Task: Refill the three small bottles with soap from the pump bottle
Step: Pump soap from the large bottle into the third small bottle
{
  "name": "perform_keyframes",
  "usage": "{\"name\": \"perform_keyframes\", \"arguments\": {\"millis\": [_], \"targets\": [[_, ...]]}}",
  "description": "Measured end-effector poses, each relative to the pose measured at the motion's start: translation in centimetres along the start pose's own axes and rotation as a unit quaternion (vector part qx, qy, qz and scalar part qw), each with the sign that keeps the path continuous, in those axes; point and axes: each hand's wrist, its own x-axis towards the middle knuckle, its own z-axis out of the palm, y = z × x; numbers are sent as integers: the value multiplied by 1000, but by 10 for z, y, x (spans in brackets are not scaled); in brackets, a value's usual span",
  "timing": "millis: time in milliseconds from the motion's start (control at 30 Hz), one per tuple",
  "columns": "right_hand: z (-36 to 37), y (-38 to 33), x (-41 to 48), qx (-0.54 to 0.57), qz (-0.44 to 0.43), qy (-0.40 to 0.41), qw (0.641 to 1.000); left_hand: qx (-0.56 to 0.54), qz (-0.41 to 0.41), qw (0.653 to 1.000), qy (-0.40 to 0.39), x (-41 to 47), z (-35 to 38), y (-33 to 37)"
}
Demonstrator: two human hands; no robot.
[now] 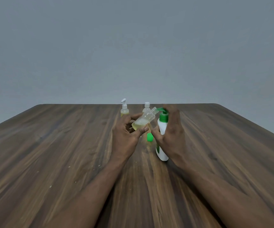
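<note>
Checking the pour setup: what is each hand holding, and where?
Left hand: small clear bottle, tilted, gripped at its base. Right hand: white pump bottle, around its body.

table (pixel 67 145): bears all items
pump bottle (pixel 161 129): centre, right of tilted bottle
tilted bottle (pixel 143 121): neck at pump spout
loose cap (pixel 150 137): on table, below tilted bottle
small pump bottle (pixel 124 108): rear left
capped bottle (pixel 146 106): rear, behind tilted bottle

2 bare forearms, no sleeves; left hand (pixel 126 137) & right hand (pixel 170 134) w/o gloves, rings or watch.
</note>
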Motion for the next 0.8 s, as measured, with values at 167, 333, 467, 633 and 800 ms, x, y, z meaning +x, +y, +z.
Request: {"name": "perform_keyframes", "arguments": {"millis": [167,333,467,633,800], "targets": [[-3,-1,0,-24,-4,-21,999,-1,5,1000,-3,0,0,1],[-3,-1,1,-21,-4,-19,1000,5,9,1000,2,1,1,2],[-1,-1,0,2,2,-1,1000,10,4,1000,3,1,1,1],[0,3,-1,-15,2,-8,1000,8,4,1000,2,1,1,0],[-1,3,0,-29,-7,-24,999,-1,4,1000,0,0,1,-1]]}}
